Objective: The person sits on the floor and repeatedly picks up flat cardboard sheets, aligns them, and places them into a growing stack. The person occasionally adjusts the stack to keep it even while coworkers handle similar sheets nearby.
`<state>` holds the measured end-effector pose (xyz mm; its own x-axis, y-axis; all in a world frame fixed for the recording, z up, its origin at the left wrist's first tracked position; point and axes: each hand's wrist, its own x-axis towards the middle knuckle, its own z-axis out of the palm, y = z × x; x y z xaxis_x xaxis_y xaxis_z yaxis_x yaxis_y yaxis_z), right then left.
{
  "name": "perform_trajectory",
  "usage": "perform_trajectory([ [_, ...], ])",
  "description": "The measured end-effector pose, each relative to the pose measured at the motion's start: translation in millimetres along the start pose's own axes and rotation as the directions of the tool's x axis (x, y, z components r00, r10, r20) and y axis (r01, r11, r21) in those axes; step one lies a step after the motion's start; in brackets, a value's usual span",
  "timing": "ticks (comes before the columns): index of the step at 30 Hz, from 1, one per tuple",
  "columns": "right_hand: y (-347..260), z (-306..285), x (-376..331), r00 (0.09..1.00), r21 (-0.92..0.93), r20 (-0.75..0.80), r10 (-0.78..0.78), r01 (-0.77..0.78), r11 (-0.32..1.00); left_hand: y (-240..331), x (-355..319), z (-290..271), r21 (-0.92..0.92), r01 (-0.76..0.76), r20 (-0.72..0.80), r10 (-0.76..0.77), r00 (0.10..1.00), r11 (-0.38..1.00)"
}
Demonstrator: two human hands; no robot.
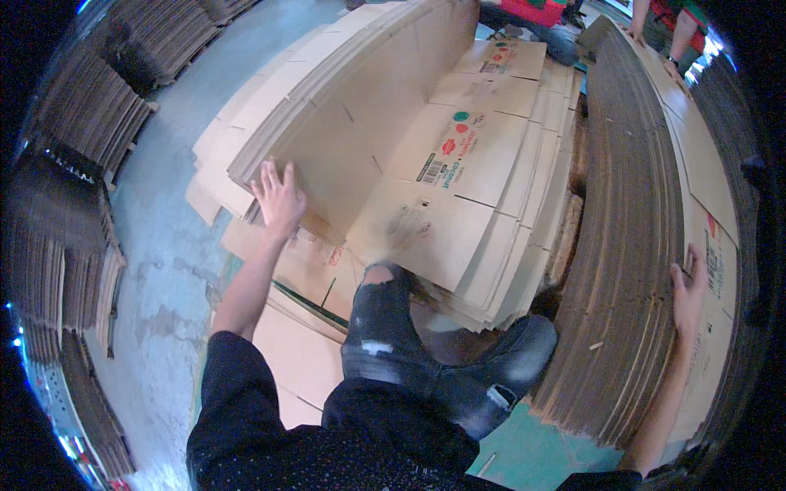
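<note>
My left hand [280, 198], fingers spread, is at the near left corner of a thick bundle of flattened cardboard boxes [352, 123] that stands tilted, plain side toward me. Below and right of it lies a pile of printed flattened boxes [483, 155], with green and red marks on the top sheet. Far to the right, my right hand [692, 290] lies with fingers extended at the edge of a printed cardboard sheet [716, 270]. That sheet tops a tall stack of flattened boxes [626, 245], its brown layered edges facing me. Neither hand is closed around anything.
Another person's hands [673, 67] are at the far end of the right stack. A second person in red and green [532, 11] is beyond the pile. Cardboard stacks [86, 123] line the left, across a blue-grey floor [168, 221]. Cardboard sheets [291, 352] lie beside my legs.
</note>
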<state>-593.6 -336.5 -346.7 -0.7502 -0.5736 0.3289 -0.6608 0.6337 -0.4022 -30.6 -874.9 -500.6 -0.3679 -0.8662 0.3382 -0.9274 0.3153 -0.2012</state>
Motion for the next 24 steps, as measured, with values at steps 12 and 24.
perform_trajectory([
  [12, 1, -1, 1, 1.000, 0.080, 0.005, -0.014, 0.014, 0.997, 70, -43, -41, -0.562, -0.391, 0.071, 0.513, 0.855, 0.729],
  [24, -16, -6, -3, 0.999, 0.033, 0.023, 0.031, -0.032, 0.999, -44, -6, 9, -0.051, 0.156, 0.140, -0.148, 0.979, 0.986],
])
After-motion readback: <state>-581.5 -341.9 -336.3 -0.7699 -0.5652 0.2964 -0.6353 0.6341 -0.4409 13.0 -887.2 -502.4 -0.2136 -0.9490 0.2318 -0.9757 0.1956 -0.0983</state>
